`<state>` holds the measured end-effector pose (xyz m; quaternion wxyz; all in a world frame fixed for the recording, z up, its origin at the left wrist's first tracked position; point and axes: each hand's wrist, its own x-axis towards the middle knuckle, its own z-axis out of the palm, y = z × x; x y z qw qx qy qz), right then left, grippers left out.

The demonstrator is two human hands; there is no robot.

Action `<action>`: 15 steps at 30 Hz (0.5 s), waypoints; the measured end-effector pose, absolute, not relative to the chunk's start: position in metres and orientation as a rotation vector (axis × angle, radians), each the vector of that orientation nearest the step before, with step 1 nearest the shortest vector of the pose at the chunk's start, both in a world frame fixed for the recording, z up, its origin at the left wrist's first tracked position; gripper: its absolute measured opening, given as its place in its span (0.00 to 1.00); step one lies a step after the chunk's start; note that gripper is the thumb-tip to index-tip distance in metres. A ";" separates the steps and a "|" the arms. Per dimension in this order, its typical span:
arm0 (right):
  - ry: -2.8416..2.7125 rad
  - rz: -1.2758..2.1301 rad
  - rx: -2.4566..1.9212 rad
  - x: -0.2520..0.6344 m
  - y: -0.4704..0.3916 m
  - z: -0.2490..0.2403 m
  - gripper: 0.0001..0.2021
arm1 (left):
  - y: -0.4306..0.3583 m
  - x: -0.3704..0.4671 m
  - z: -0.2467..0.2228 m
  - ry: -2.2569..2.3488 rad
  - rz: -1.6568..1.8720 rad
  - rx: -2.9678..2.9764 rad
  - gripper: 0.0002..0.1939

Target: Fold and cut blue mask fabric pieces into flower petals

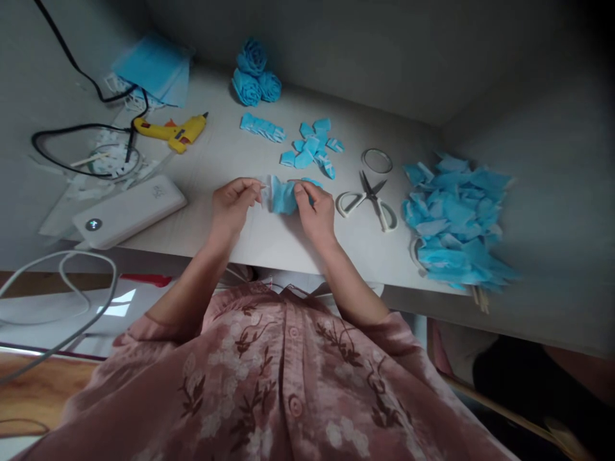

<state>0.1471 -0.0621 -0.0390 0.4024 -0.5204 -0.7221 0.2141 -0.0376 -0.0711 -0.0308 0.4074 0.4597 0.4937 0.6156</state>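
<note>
Table [199, 182]: above its near side, left hand [230, 206] and right hand [316, 208], fingertips pinched closed, grip opposite ends of the blue-and-white piece [284, 198] between them. Light, even tension should best keep such thin material unwrinkled.

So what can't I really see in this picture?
Head view: the pinched parts of the blue piece, covered by the left fingers and right fingers.
Head view: the other ends of the sticks, hidden by the blue pile.
Head view: where the black cord goes, cut off by the top edge.
Head view: the markings on the white power bank, too small to read.
</note>
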 end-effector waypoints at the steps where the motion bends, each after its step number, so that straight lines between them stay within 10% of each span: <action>1: -1.776 0.551 -1.322 0.147 -0.062 -0.038 0.23 | -0.071 -0.038 -0.031 1.219 1.570 1.169 0.08; 15: -1.721 0.921 -1.168 0.137 -0.064 -0.026 0.28 | -0.075 -0.040 -0.033 0.943 1.854 1.406 0.19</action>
